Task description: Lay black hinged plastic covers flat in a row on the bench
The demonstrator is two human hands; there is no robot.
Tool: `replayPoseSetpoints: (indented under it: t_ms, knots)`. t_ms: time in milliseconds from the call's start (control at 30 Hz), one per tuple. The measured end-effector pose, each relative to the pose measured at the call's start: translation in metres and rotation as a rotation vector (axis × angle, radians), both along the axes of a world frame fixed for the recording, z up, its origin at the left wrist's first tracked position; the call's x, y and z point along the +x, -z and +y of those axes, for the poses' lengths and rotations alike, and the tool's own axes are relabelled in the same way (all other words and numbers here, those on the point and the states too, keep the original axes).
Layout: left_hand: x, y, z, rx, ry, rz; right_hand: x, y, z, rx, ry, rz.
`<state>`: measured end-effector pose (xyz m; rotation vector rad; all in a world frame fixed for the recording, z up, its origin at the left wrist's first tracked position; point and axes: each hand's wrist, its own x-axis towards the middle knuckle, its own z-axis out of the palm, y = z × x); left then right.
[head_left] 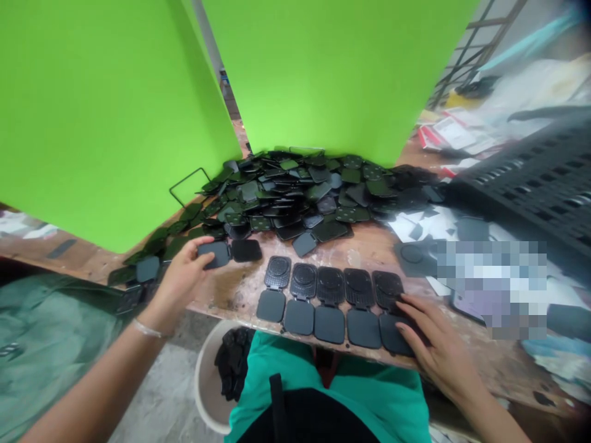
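Now picking one more flat black piece (213, 253) for the row (330, 298).
Left hand (182, 278) pinches it near the pile (295, 194); right hand (436, 344) rests open on the row's right end, where it likely goes next.

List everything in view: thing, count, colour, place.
Opened hinged pieces: five, black, in a row at the table's near edge.
Heap of flat pieces: too many to count, black, mid-table.
Piece in hand: one, dark grey, left of the row.
Table: one, worn brown wood.
Crate: one, black, far right.
Bucket: one, white, under the table, holding black pieces.
Panels: two, green, behind the heap.
Left hand: grips the piece.
Right hand: flat on the row's right end.
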<state>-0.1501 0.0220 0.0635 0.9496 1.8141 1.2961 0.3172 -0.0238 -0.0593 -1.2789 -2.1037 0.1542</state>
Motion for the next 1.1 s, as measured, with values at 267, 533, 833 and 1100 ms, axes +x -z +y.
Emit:
replayPoseSetpoints:
  t_ms: [267, 533, 833, 1100]
  knots:
    - [0.009, 0.062, -0.067, -0.062, 0.104, 0.361, 0.002, -0.001, 0.0, 0.015, -0.006, -0.019]
    - [0.009, 0.067, -0.074, 0.043, 0.343, 0.944, 0.0, -0.005, 0.0, 0.033, -0.03, 0.014]
    - [0.018, 0.078, -0.052, 0.109, 0.637, 1.019, -0.006, -0.013, -0.002, -0.043, -0.058, 0.013]
    - [0.023, 0.079, -0.054, 0.151, 0.664, 1.143, -0.004, -0.013, -0.003, -0.067, -0.094, -0.013]
